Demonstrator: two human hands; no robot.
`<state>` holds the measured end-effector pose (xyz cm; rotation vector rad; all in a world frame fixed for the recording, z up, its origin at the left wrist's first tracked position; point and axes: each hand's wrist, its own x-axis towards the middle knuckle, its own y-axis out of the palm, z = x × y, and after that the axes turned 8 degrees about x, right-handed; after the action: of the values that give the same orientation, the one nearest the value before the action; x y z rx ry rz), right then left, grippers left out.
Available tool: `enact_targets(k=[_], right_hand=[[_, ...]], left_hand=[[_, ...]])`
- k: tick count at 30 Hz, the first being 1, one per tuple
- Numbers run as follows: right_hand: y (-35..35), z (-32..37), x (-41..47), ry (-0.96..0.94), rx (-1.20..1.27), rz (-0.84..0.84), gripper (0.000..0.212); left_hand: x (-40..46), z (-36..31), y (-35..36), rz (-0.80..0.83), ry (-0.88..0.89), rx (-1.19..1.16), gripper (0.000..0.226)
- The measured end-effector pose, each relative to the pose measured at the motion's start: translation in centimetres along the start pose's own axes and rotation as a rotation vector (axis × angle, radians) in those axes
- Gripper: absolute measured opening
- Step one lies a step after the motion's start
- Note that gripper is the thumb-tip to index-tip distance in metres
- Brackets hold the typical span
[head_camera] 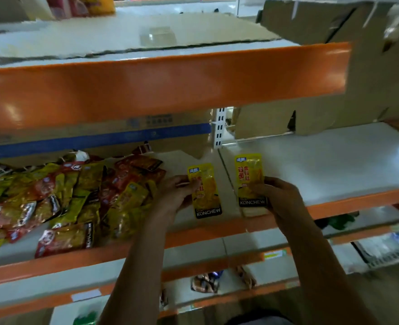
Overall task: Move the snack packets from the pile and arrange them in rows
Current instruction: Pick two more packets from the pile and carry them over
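We see the shelf [323,165], pale grey with an orange front edge, running across the middle of the view from 9 o'clock to 3 o'clock, under a wide orange beam [161,83]. Cardboard boxes [323,73] stand at 1 to 2 o'clock behind the shelf. The pile [60,198] of red, yellow and green snack packets spreads over the shelf's left part, at about 8 to 9 o'clock.

Our left hand [178,192], just right of the pile near the centre, has its thumb and fingers curled round the left edge of a yellow packet [204,190], which lies flat and upright on the shelf, its "KONCHEW" label end toward us.

Our right hand [273,195], at 4 o'clock from centre, pinches the lower part of a second yellow packet [250,177], thumb across its front. That packet sits just beside the first, apart from it, also upright. We cannot tell whether it rests on the shelf.
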<state>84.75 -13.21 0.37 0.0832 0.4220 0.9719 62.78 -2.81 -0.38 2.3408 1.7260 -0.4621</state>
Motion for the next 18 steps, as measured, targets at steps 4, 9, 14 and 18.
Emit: enact_targets(k=[4, 9, 14, 18], right_hand=[[-5.0, 2.9, 4.2, -0.006, -0.137, 0.060, 0.053], [-9.6, 6.2, 8.2, 0.009, -0.154, 0.080, 0.033], [-12.3, 6.9, 11.0, 0.039, -0.182, 0.124, 0.036], [-13.0, 7.6, 13.4, 0.037, -0.176, 0.135, 0.027]], left_hand=[[1.4, 0.0, 6.8, -0.073, 0.020, -0.031, 0.014], [3.1, -1.0, 13.9, -0.208, 0.053, 0.022, 0.007], [6.3, -2.3, 17.4, -0.325, 0.025, 0.090, 0.017], [8.7, -2.9, 18.5, -0.371, 0.069, 0.150, 0.005]])
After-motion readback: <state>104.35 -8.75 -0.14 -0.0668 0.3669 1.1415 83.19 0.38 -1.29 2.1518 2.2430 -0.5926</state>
